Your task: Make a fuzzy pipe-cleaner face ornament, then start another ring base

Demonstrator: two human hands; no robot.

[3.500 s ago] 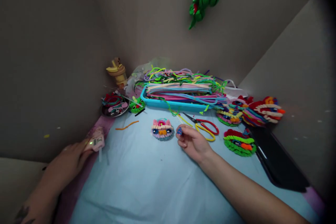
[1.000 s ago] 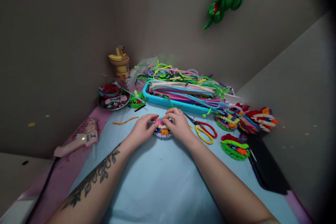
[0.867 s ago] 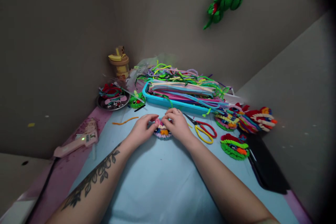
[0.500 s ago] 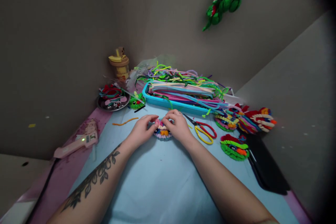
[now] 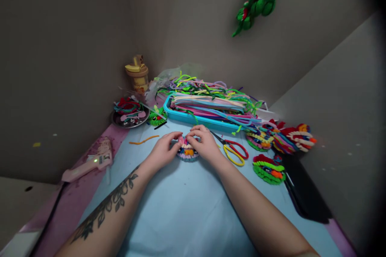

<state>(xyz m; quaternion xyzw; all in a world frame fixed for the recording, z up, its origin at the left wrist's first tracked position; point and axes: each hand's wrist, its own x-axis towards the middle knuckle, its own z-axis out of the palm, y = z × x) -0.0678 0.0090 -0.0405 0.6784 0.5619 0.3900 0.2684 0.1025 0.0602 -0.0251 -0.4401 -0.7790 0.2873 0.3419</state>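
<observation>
Both hands meet over a small round pipe-cleaner figure (image 5: 188,153) lying on the light blue cloth. It has fuzzy bands of pink, cream, orange and lavender, with dark blue spots beside the orange. My left hand (image 5: 167,147) grips its upper left edge between thumb and fingers. At the upper right, my right hand (image 5: 203,141) pinches the pink part, its fingers curled over the top. The fingertips hide much of the figure's upper rim. Just right of my right hand lie scissors (image 5: 233,151) with red and yellow handles. An orange pipe cleaner (image 5: 144,139) rests to the left.
Behind my hands stands a blue tray (image 5: 205,120) heaped with pipe cleaners. A pink hot glue gun (image 5: 87,166) with a lit green light lies left. A metal bowl (image 5: 130,124) holds small parts. More fuzzy figures (image 5: 269,170) and a black flat object (image 5: 307,192) sit right.
The right-hand fingers have shifted very slightly at the figure's top. Otherwise the hands and the figure stay in place.
</observation>
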